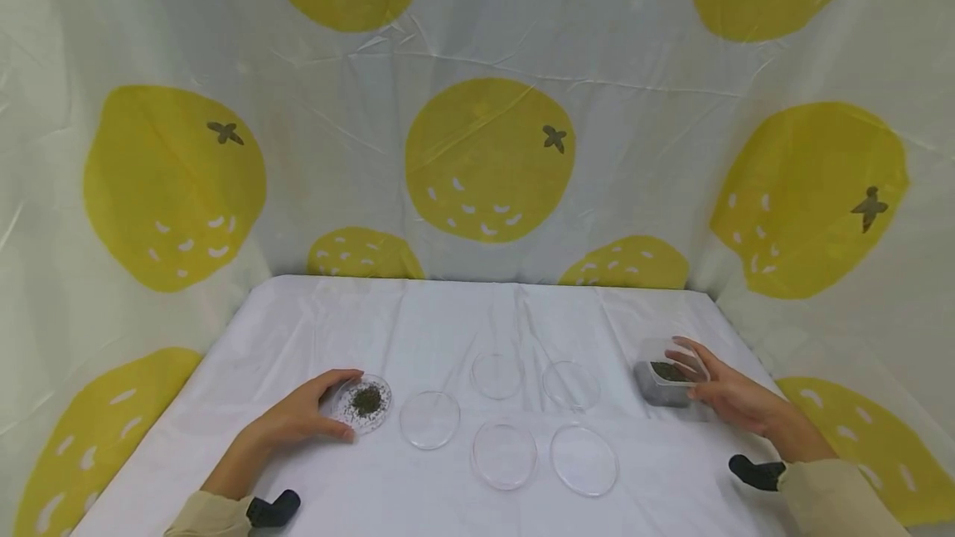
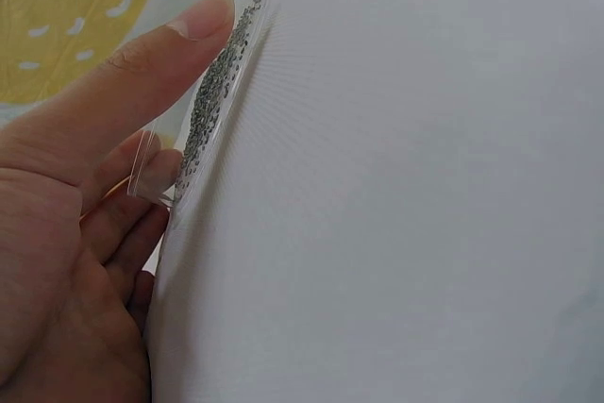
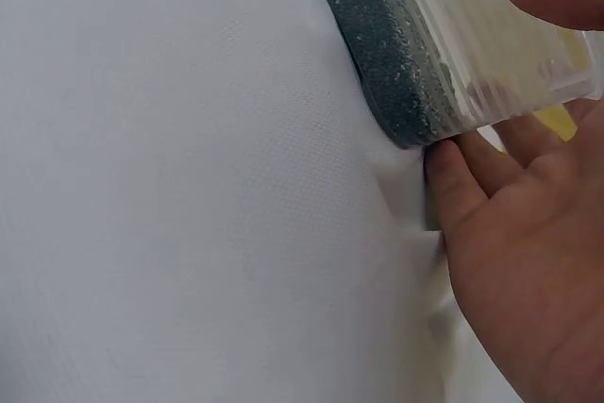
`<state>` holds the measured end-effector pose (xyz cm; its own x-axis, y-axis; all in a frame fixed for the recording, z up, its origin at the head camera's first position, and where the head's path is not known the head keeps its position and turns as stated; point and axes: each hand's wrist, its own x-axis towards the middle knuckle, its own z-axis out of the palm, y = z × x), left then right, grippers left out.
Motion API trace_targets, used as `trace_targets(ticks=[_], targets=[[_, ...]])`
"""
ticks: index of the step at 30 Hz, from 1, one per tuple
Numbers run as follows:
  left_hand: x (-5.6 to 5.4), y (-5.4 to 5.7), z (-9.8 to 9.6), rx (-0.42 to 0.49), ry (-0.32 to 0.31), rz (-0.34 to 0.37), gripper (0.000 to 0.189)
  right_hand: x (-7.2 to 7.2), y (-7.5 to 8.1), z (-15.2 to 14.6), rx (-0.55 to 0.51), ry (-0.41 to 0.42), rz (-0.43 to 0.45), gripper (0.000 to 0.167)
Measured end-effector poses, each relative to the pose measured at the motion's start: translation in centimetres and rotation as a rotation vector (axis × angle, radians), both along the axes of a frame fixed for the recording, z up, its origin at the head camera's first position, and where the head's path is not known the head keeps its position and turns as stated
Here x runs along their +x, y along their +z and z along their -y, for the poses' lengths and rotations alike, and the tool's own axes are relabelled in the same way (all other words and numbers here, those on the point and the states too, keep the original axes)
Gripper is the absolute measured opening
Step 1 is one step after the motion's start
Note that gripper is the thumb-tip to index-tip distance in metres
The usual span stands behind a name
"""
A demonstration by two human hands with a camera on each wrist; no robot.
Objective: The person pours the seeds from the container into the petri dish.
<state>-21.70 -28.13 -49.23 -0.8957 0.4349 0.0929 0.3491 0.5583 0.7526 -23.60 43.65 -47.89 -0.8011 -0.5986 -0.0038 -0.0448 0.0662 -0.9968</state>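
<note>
On the left of the table my left hand (image 1: 304, 411) grips a clear petri dish (image 1: 382, 419) by its edge, thumb on the near side and fingers round the far side. Loose dark green flakes (image 1: 366, 400) are heaped in the dish's middle and scattered outward. At the right, my right hand (image 1: 734, 392) holds a clear plastic tub (image 1: 661, 394) between thumb and fingers. Dark grey-green grains (image 3: 370, 44) fill the tub's lower part, as the right wrist view shows. In the left wrist view the thumb (image 2: 203, 21) lies against the dish's side wall.
Between the hands lie several clear round dishes, among them a left one (image 1: 430, 420), a front middle one (image 1: 504, 457) and a front right one (image 1: 584, 460). A white cloth (image 1: 418, 504) covers the table. A lemon-print curtain (image 1: 634, 164) hangs behind and at both sides.
</note>
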Motion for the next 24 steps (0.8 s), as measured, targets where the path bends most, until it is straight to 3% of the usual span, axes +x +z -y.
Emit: trace_targets(ticks=[12,18,24], targets=[[-0.2,0.1,0.1,0.031,-0.006,0.017,0.090,0.1,1.1,0.3,0.099,-0.080,-0.067,0.093],[-0.1,0.0,0.1,0.024,0.004,0.023,0.091,-0.2,3.9,1.1,0.271,-0.214,-0.141,0.088],[-0.1,0.0,0.0,0.027,-0.005,0.020,0.090,-0.8,6.5,2.5,0.361,-0.240,-0.258,0.082]])
